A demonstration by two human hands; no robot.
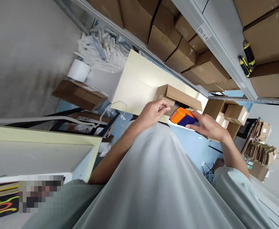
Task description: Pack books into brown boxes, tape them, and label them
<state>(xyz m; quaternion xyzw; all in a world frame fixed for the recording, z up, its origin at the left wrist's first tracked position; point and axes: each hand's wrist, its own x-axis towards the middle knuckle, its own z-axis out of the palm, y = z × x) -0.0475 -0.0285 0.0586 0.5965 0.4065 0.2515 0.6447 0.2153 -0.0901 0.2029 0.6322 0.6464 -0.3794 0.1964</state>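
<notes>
A small open cardboard box (177, 95) lies at the near edge of a pale table (137, 82). My left hand (153, 111) is closed on the box's near flap, fingers curled over its edge. My right hand (207, 125) grips an orange and blue tape dispenser (183, 117), pressed against the box's near side just right of my left hand. My pale shirt fills the lower middle of the view.
Metal shelves (215, 41) packed with brown cartons run along the top and right. Small labelled boxes (234, 114) and flattened cartons (258, 149) sit at the right. A white roll (78, 70), plastic bags (101, 47) and a brown box (78, 93) lie left of the table.
</notes>
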